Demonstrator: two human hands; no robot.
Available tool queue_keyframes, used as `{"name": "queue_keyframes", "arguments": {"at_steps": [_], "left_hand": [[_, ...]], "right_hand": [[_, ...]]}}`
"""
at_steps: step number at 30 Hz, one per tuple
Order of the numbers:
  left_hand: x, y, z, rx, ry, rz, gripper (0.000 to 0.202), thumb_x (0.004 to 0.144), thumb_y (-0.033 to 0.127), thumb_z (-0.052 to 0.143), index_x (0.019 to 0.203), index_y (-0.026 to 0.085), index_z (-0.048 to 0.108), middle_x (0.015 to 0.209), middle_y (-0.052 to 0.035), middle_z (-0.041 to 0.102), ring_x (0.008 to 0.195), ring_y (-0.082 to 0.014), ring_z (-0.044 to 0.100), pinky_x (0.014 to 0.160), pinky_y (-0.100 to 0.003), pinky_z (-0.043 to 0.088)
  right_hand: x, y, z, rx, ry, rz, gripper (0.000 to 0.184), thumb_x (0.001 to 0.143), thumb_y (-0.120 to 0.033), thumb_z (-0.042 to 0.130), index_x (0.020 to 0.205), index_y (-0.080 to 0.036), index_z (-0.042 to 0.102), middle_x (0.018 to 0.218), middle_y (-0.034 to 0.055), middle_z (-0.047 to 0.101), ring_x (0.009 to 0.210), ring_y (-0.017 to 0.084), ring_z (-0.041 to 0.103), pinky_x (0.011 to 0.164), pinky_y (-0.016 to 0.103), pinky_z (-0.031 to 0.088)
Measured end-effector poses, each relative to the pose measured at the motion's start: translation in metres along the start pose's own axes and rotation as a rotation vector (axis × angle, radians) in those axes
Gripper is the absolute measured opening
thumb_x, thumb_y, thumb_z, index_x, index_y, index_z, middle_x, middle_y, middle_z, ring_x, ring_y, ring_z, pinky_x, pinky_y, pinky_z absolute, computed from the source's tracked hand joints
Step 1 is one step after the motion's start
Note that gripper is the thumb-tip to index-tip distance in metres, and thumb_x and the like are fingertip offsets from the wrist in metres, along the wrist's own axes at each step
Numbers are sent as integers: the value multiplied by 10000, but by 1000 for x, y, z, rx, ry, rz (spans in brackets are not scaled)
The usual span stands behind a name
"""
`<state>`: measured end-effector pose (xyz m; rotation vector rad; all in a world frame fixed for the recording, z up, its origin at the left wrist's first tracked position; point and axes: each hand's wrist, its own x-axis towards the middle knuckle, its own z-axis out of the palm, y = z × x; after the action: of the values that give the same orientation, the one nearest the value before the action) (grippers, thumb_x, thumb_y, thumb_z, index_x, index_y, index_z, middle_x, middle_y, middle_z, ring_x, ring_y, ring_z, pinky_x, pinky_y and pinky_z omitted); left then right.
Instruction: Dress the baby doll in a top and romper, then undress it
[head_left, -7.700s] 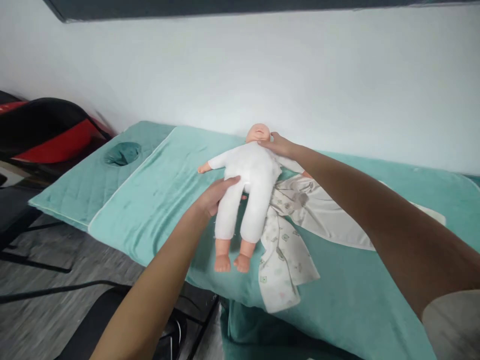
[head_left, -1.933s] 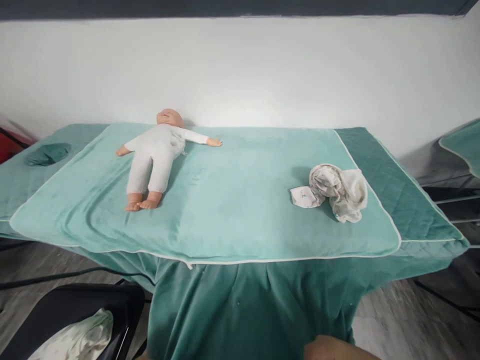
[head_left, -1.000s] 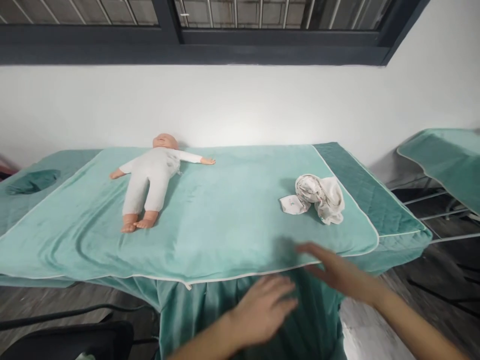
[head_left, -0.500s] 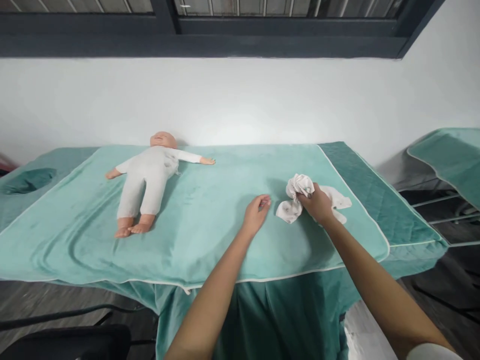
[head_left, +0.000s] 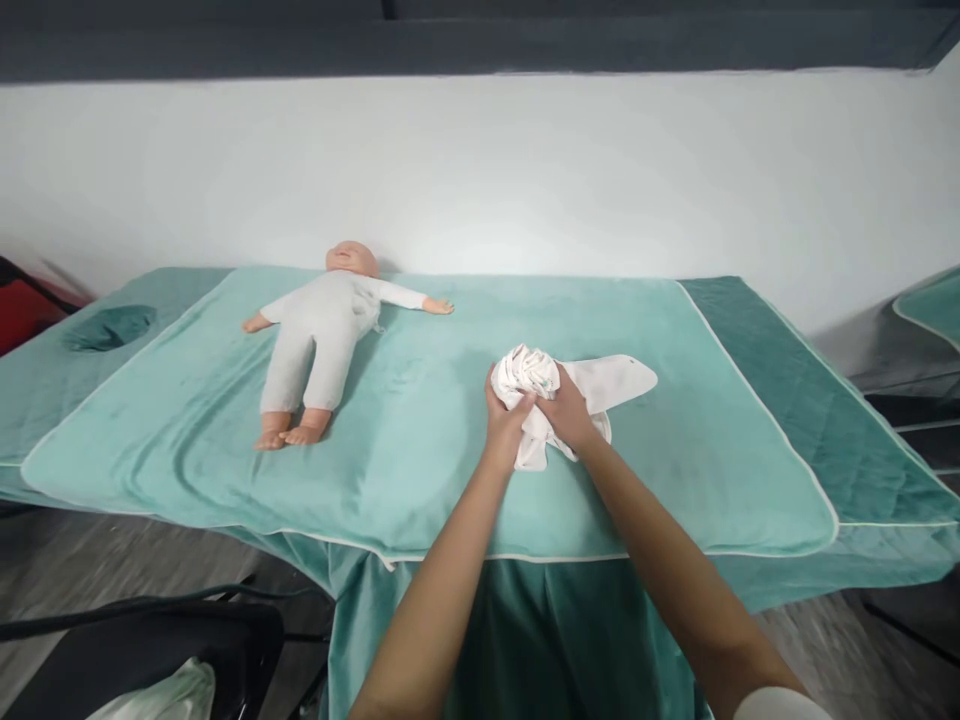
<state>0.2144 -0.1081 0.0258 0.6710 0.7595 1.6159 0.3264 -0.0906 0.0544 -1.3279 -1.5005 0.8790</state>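
Observation:
A white baby garment [head_left: 525, 370] is bunched up in both hands above the green bed cover, its top gathered into folds. One sleeve-like part stretches out to the right, and loose ends hang below. My left hand [head_left: 505, 425] is closed around the left side of the bunch. On the other side my right hand [head_left: 570, 412] grips it too, the thumbs close together in front. To the left, a baby doll [head_left: 322, 315] in a white body suit lies on its back, arms spread, apart from my hands.
The light green cover [head_left: 420, 440] lies over a darker green bed [head_left: 847, 450] against a white wall. A face hole [head_left: 112, 328] is at the bed's left end. A black chair [head_left: 247, 640] stands at the lower left, and a red item [head_left: 30, 310] lies far left.
My right hand has brought the garment left to my left hand, which now grips it as well. The garment is more tightly gathered. The view has tilted down and shifted left.

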Motion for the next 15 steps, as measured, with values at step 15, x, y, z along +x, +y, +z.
{"name": "queue_keyframes", "arguments": {"at_steps": [15], "left_hand": [[4, 1, -5, -211, 80, -238, 536, 847, 558, 690, 1182, 141, 719, 1218, -118, 748, 1267, -278, 644, 1131, -378, 457]], "right_hand": [[-7, 20, -19, 874, 132, 146, 249, 784, -381, 789, 933, -263, 627, 760, -58, 651, 648, 147, 609, 730, 327, 567]]}}
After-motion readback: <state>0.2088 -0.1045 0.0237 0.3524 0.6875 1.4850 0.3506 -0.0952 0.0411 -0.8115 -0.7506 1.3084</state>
